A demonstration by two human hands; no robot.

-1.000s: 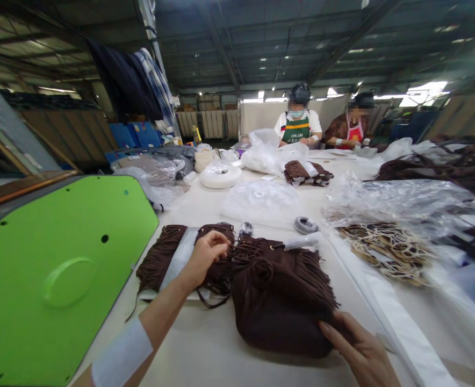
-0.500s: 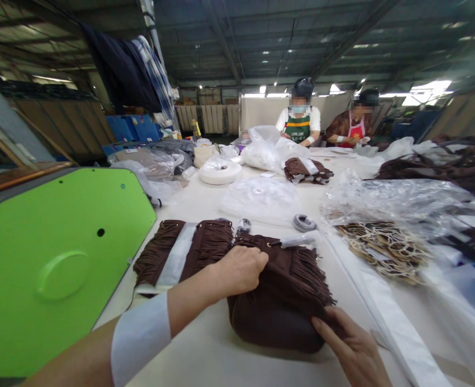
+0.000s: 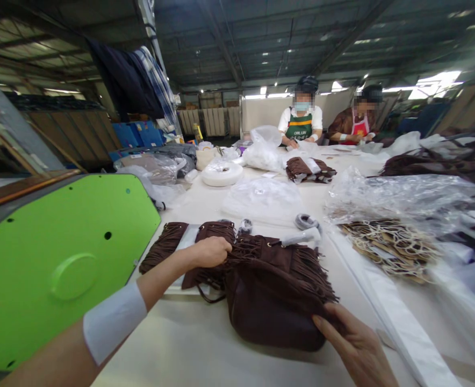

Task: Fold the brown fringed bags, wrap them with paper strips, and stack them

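Note:
A dark brown fringed suede bag (image 3: 273,293) lies on the white table (image 3: 205,355) in front of me. My left hand (image 3: 210,251) is closed in a fist on the fringe at the bag's upper left edge. My right hand (image 3: 356,349) grips the bag's lower right corner, fingers curled into the fabric. A second brown fringed piece (image 3: 168,247) with a white strip across it lies just left of the bag. A white wrapped handle (image 3: 304,236) sticks out at the bag's top.
A green machine cover (image 3: 64,263) fills the left. Clear plastic bags (image 3: 398,196), a pile of beige cut-out pieces (image 3: 390,244), a white tape roll (image 3: 222,173) and another brown bag (image 3: 308,169) lie on the table. Two people in aprons (image 3: 302,121) work at the far end.
My left hand has pulled back left from the bag's top to the fringe at its upper left edge and closed on it. My right hand stays on the lower right corner.

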